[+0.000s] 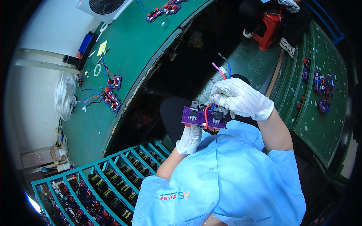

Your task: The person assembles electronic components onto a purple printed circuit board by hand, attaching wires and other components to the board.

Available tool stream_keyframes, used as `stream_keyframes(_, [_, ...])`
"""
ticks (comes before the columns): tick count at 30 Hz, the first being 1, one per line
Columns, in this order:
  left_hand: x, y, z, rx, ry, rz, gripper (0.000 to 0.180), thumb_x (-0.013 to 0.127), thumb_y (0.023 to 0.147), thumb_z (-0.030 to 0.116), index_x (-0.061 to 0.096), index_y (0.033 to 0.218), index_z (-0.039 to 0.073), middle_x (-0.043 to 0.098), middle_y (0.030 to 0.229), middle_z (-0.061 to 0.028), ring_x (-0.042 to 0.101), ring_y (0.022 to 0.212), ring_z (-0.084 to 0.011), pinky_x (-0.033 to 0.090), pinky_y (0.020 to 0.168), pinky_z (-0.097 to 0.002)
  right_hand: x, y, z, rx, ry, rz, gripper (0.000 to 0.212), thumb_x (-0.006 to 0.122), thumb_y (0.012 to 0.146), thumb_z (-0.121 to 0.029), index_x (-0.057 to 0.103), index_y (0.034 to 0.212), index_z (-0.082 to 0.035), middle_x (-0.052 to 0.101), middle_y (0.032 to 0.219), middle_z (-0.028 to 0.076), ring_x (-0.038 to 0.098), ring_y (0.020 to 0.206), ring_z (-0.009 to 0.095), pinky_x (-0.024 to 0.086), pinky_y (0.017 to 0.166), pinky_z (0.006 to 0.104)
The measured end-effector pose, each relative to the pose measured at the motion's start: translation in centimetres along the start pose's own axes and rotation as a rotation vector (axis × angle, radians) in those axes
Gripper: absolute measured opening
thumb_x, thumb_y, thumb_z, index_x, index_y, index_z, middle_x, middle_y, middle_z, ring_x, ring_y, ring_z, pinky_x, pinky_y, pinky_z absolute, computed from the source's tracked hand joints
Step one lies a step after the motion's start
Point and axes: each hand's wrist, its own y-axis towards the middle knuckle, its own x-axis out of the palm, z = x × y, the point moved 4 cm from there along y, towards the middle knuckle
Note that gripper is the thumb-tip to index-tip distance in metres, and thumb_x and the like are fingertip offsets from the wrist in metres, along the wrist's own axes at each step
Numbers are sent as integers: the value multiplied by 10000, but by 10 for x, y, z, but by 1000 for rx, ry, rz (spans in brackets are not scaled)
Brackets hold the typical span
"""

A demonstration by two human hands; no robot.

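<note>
In a white glove, my left hand is closed on the lower edge of a purple circuit board, held tilted in front of my blue shirt. Black three-legged transistors stand on the board's face, and a red wire loops across it. My gloved right hand is closed around the board's wires just above its right end. Beyond the fingers, a pink-red wire and a blue wire with a small white connector stick up. The right fingertips are partly hidden.
On the green bench at left lie several wired boards, beneath a fan. A teal rack of parts stands lower left. At right, boards rest on a green surface; a person sits by a red stool.
</note>
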Motion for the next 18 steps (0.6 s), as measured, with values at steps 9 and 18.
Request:
stream_keyframes(9, [1, 2, 6, -40, 170, -96, 823, 329, 811, 690, 404, 1270, 11, 583, 1075, -107, 572, 958, -159, 452, 844, -318, -10, 8, -10, -31, -41, -39, 157, 522, 797, -144, 585, 794, 0, 591, 706, 166, 576, 675, 330, 461, 605, 363])
stream_keyframes(18, [1, 15, -11, 168, 49, 254, 489, 446, 915, 375, 387, 1282, 56, 534, 1112, -75, 547, 957, -145, 463, 812, -295, 15, -6, 48, 108, 447, 48, 135, 524, 867, -121, 592, 848, -6, 557, 686, 7, 518, 647, 77, 435, 584, 243])
